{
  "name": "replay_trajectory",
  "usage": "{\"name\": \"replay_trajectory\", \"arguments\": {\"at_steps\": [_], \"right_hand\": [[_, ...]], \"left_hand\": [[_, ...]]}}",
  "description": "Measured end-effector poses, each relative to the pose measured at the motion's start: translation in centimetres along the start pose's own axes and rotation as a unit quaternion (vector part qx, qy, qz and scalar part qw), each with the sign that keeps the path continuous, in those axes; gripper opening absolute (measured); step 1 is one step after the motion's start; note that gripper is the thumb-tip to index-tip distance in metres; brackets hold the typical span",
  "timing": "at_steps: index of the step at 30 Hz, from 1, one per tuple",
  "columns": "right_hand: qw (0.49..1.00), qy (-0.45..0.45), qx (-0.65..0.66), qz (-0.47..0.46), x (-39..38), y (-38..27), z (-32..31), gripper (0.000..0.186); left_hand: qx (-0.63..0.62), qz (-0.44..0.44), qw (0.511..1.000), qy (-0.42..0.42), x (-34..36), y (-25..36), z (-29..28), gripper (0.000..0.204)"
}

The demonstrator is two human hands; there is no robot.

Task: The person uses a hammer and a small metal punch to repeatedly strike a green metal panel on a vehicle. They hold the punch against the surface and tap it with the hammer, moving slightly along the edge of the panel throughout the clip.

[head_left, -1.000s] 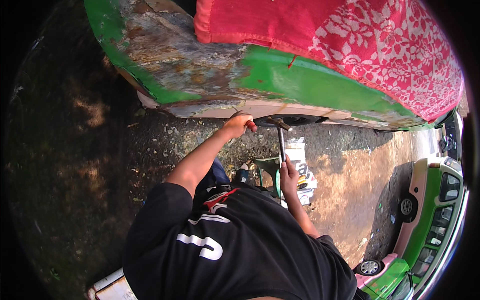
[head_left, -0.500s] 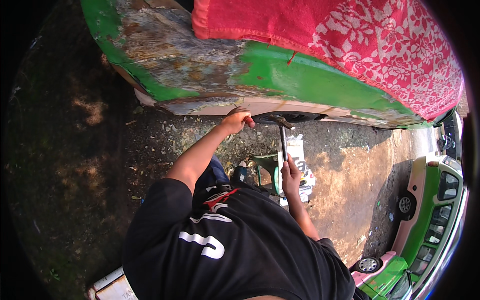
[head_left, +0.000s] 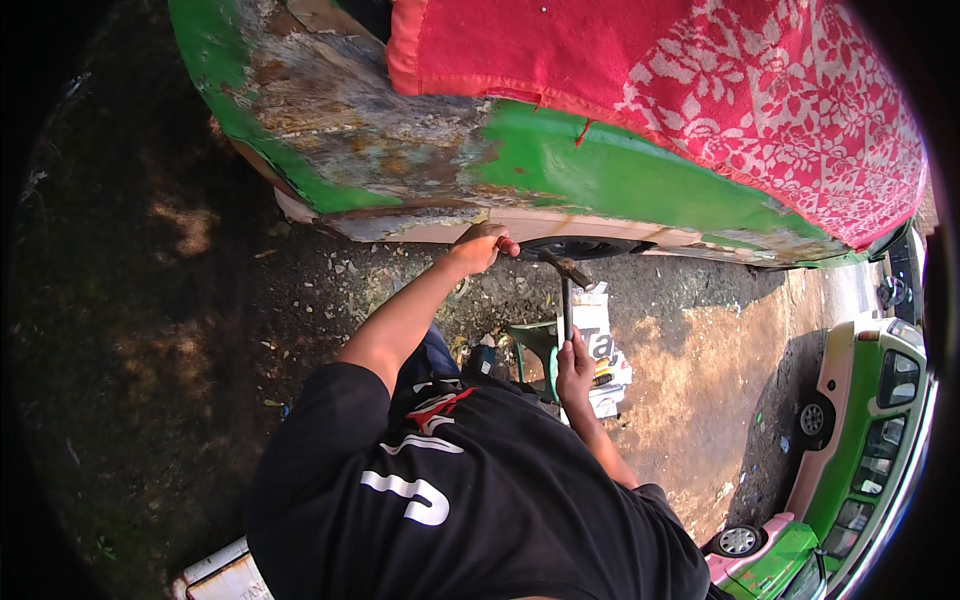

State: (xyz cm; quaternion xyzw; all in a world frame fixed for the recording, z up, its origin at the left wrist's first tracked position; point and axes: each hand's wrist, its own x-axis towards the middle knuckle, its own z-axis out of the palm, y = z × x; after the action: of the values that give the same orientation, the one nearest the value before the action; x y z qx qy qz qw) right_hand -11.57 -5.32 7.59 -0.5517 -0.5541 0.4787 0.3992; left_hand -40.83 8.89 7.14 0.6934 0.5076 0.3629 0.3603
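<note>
My left hand (head_left: pixel 474 250) is closed around a tool with a red handle (head_left: pixel 509 246), up against the pale lower side of a green car body (head_left: pixel 570 150). The tool's working end is hidden by my hand and the panel. In my right hand (head_left: pixel 575 372) is a hammer (head_left: pixel 568 305), gripped by its dark shaft. Its head stands just short of the car's wheel (head_left: pixel 580 247), to the right of the red handle and apart from it. Bare, rusty metal and peeling paint (head_left: pixel 350 120) cover the panel's left part.
A red cloth with white flowers (head_left: pixel 640 60) drapes over the car. Below the hammer are a green plastic stool (head_left: pixel 535 345) and printed paper (head_left: pixel 598 318) with a yellow-and-black handle (head_left: pixel 602 373) on it. A green and pink van (head_left: pixel 860 450) stands at right; a rusty white box (head_left: pixel 222 575) sits lower left.
My right hand and the hammer have drawn slightly back from the car. My left hand keeps its grip near the same spot on the panel. The view has shifted a little.
</note>
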Motion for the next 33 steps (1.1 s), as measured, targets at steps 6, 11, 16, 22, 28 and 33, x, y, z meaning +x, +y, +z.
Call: {"name": "replay_trajectory", "arguments": {"at_steps": [6,11,16,22,28,33], "right_hand": [[0.995,-0.026,-0.086,0.05,1.2,-3.2,-0.1,0.039],[0.999,-0.019,-0.005,0.044,0.3,-1.8,-0.4,0.042],[0.997,-0.028,-0.055,0.042,1.2,-0.3,-0.7,0.041],[0.998,-0.012,0.009,0.059,1.0,-2.8,-2.4,0.04],[0.998,-0.035,0.0,0.05,1.5,-2.3,-2.3,0.042],[0.997,-0.049,-0.042,0.045,1.5,-2.0,-2.3,0.041]], "left_hand": [[0.06,-0.018,0.998,-0.012,-0.2,-0.1,1.4,0.011],[0.176,0.042,0.983,0.035,-0.1,-1.7,1.4,0.01],[0.044,-0.008,0.999,0.011,-1.1,-0.6,1.8,0.016],[0.038,0.075,0.989,0.125,-4.3,-1.9,1.7,0.026],[0.005,0.039,0.986,0.162,-5.9,-2.1,1.0,0.021],[0.002,0.07,0.977,0.199,-5.6,-2.5,1.0,0.02]]}}
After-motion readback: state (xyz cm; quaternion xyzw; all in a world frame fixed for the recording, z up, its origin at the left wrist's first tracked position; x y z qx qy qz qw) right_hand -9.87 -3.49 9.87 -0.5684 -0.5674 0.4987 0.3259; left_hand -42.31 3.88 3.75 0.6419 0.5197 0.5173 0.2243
